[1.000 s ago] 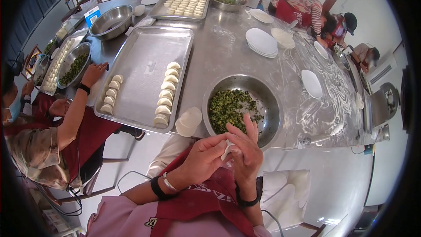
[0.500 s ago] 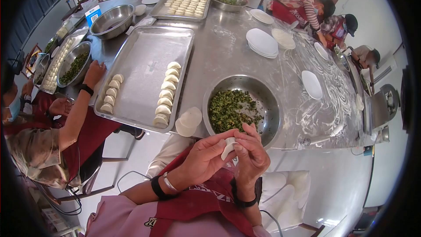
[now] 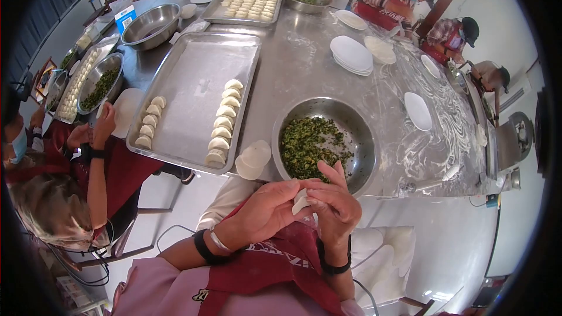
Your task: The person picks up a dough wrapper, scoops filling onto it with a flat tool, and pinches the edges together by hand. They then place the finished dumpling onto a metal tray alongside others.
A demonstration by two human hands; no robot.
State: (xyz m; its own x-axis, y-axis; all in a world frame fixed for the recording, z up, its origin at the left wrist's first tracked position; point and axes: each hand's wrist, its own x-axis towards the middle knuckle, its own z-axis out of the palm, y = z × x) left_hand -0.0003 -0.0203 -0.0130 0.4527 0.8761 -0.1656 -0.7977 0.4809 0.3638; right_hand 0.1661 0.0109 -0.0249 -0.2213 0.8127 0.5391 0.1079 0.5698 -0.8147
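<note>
A folded white dumpling (image 3: 301, 202) is pinched between my two hands, just in front of the table edge. My left hand (image 3: 268, 210) grips it from the left, its thumb along the top. From the right, the fingers of my right hand (image 3: 335, 205) press its edge, with some fingers raised. Right behind my hands stands a steel bowl (image 3: 366, 158) with chopped green filling (image 3: 310, 143). Several round dough wrappers (image 3: 254, 158) overlap on the table left of the bowl. Further left, a metal tray (image 3: 193, 76) carries two rows of dumplings (image 3: 221, 131).
A co-worker's hand (image 3: 105, 120) is raised at the left, near more wrappers (image 3: 126, 111) and another filling bowl (image 3: 119, 82). A full dumpling tray (image 3: 209, 14) lies at the back. Stacked white plates (image 3: 351, 55) and a floury patch (image 3: 451, 123) are to the right.
The dumpling has turned slightly in my hands as my fingers shifted along it. The co-worker at left has drawn a hand back from the table. A person at the far right has raised their head.
</note>
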